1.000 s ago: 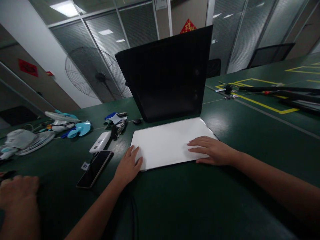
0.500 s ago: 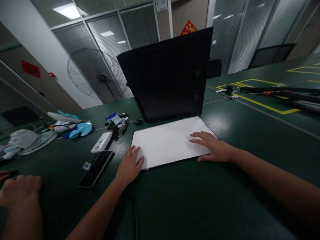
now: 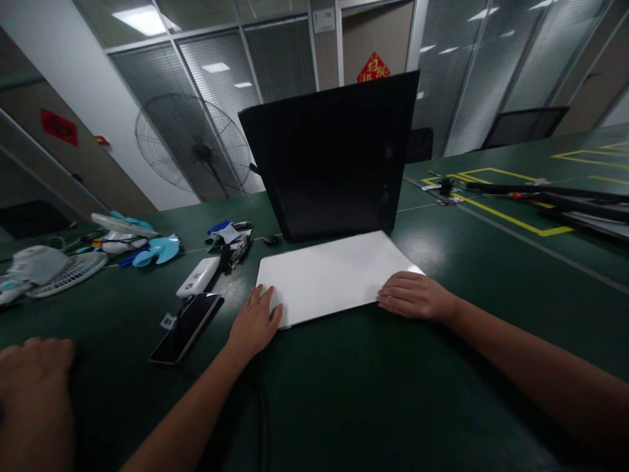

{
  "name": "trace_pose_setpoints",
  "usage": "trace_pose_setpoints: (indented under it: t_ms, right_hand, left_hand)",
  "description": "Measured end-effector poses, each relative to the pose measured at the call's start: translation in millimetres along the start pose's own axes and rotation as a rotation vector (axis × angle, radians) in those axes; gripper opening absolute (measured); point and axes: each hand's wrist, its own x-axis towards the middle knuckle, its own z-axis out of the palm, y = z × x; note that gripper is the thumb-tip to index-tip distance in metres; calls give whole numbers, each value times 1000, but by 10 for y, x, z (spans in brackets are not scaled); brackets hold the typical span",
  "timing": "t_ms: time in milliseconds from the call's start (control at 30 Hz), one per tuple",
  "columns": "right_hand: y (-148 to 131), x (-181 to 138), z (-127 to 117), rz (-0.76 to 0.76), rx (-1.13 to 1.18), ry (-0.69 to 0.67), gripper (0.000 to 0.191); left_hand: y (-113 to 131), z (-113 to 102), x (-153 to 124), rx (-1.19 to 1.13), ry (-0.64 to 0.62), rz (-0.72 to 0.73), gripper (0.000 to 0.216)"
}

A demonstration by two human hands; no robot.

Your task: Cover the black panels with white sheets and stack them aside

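Note:
A closed white laptop lies flat on the green table in front of a tall black panel. My left hand rests open at the laptop's near left corner, fingers flat on the lid's edge. At the near right corner my right hand has its fingers curled over the laptop's front edge.
A black phone and a white power bank lie left of the laptop. Blue fan parts and a white fan grille sit farther left. Another person's hand rests at the bottom left. A standing fan is behind.
My right hand slid back from lying flat on the lid to the near right corner, fingers now curled over the edge. The left hand stayed in place.

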Motion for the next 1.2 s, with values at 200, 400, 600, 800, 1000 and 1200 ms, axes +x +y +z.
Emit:
trace_pose_setpoints:
  t_ms: [200,400,600,800,1000,1200]
  right_hand:
    - [-84,62,-87,-54,-74,49,28]
    - [-98,66,-183,21,-120,94,37]
    - [-90,35,-160,102,-37,64,48]
    - [-129,206,-32,140,-145,24,30]
    - [-340,320,-286,131,-215,45,27]
    - [-848,-172,-990,370,-344,-28,64]
  left_hand:
    - [43,-306,-80,-12,70,188,78]
    - [106,-453,-111,-31,101,404,62]
    - [47,-378,-86,-6,194,416,51]
    - [106,-352,-153,-41,208,455,51]
    - [217,-400,-209,-75,287,513,45]
    - [139,-424,-241,-233,465,449,70]
